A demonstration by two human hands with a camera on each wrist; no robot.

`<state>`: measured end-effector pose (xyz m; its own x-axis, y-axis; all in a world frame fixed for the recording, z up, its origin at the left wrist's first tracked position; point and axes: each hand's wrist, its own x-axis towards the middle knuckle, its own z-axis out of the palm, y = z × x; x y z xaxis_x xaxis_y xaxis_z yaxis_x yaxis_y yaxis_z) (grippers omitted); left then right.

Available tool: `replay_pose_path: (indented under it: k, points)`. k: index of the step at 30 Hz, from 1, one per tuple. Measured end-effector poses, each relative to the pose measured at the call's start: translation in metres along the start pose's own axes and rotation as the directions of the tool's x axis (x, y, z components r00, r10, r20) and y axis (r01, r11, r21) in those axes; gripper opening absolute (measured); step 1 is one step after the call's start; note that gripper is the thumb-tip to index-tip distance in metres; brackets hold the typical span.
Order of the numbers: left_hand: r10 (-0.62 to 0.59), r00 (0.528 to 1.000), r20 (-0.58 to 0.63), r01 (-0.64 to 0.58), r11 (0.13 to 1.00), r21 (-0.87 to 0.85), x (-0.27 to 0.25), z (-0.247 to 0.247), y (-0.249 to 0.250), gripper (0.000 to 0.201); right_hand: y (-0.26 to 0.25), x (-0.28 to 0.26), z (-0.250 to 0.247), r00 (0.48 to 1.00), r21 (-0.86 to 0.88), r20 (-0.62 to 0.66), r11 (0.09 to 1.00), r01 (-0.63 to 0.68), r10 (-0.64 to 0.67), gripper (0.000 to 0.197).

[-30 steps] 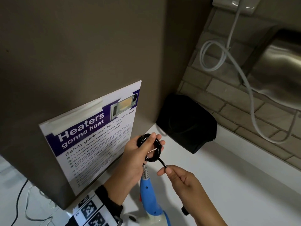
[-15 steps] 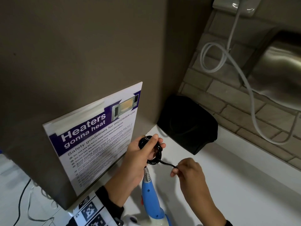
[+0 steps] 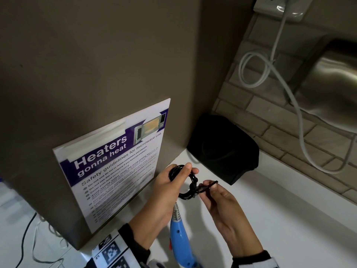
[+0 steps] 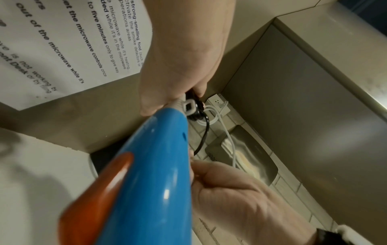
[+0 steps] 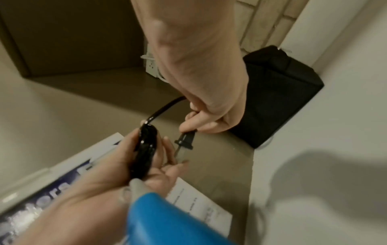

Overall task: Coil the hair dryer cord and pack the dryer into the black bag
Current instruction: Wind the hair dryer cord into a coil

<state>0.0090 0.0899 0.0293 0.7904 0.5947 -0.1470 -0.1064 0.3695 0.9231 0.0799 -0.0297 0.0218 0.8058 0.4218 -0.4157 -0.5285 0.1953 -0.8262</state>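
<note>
The black cord is wound into a small coil (image 3: 184, 185) (image 5: 144, 149). My left hand (image 3: 170, 187) grips that coil, thumb over its top. Below it the blue hair dryer (image 3: 180, 240) (image 4: 146, 174) hangs by its grey strain relief, with an orange part near the left wrist camera. My right hand (image 3: 216, 198) (image 5: 209, 119) pinches the cord's free end just behind the black plug (image 5: 185, 140), whose prongs point toward my left palm. The black bag (image 3: 224, 147) (image 5: 278, 94) sits on the white counter against the brick wall, beyond both hands.
A microwave safety poster (image 3: 114, 163) hangs on the brown cabinet side at the left. A white cable (image 3: 286, 88) loops from a wall socket across the brick wall. A steel appliance (image 3: 332, 89) stands at the right. White counter (image 3: 280, 219) stretches right of my hands.
My right hand has brought the cord's free end up and closer to the coil, shortening the loose tail. My left hand keeps holding the coil in the same place.
</note>
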Motion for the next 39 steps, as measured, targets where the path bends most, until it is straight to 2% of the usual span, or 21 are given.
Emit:
replay_pose_path:
  k: [4, 9, 12, 16, 21, 24, 26, 29, 32, 34, 36, 39]
  points:
    - [-0.017, 1.000, -0.002, 0.017, 1.000, -0.010, 0.001, 0.001, -0.003, 0.021, -0.001, -0.006, 0.015, 0.993, 0.256, -0.015, 0.961, -0.108, 0.116, 0.026]
    - [-0.006, 1.000, -0.005, 0.006, 0.998, -0.065, -0.004, 0.003, -0.005, 0.023, 0.003, -0.012, 0.022, 0.971, 0.367, 0.030, 0.901, -0.231, 0.237, 0.017]
    - [-0.026, 1.000, -0.016, 0.024, 0.993, -0.113, -0.003, 0.002, -0.005, 0.026, 0.007, -0.015, 0.021, 0.958, 0.352, 0.082, 0.892, -0.284, 0.273, 0.022]
    - [-0.071, 0.997, -0.008, 0.069, 0.986, -0.153, 0.000, 0.003, -0.008, 0.027, 0.011, -0.019, 0.022, 0.960, 0.327, 0.092, 0.903, -0.280, 0.265, 0.032]
    - [-0.219, 0.966, 0.138, 0.255, 0.897, -0.362, 0.002, -0.001, -0.006, 0.034, 0.013, -0.023, 0.021, 0.939, 0.291, 0.140, 0.893, -0.343, 0.314, 0.028]
    - [-0.260, 0.949, 0.180, 0.312, 0.861, -0.402, 0.001, 0.001, -0.006, 0.036, 0.016, -0.024, 0.023, 0.927, 0.271, 0.179, 0.890, -0.368, 0.329, 0.023]
    - [-0.241, 0.958, 0.159, 0.283, 0.888, -0.362, 0.001, 0.002, -0.008, 0.032, 0.016, -0.026, 0.025, 0.930, 0.250, 0.206, 0.903, -0.350, 0.304, 0.018]
    - [-0.181, 0.977, 0.114, 0.204, 0.946, -0.251, 0.002, 0.000, -0.011, 0.027, 0.011, -0.029, 0.025, 0.932, 0.226, 0.254, 0.921, -0.318, 0.260, 0.023]
    - [-0.142, 0.988, 0.063, 0.152, 0.971, -0.184, 0.003, -0.002, -0.011, 0.026, 0.004, -0.037, 0.026, 0.911, 0.271, 0.336, 0.902, -0.337, 0.240, 0.031]
    - [-0.111, 0.993, 0.031, 0.114, 0.983, -0.144, 0.003, 0.000, -0.013, 0.025, 0.002, -0.041, 0.029, 0.908, 0.254, 0.361, 0.914, -0.315, 0.213, 0.026]
    - [-0.090, 0.996, 0.016, 0.091, 0.988, -0.127, 0.001, 0.002, -0.015, 0.027, 0.002, -0.043, 0.034, 0.929, 0.137, 0.320, 0.961, -0.240, 0.186, 0.020]
    - [-0.078, 0.996, 0.034, 0.083, 0.978, -0.193, -0.001, 0.004, -0.014, 0.032, 0.006, -0.044, 0.039, 0.957, -0.061, 0.271, 0.994, -0.085, 0.099, 0.029]
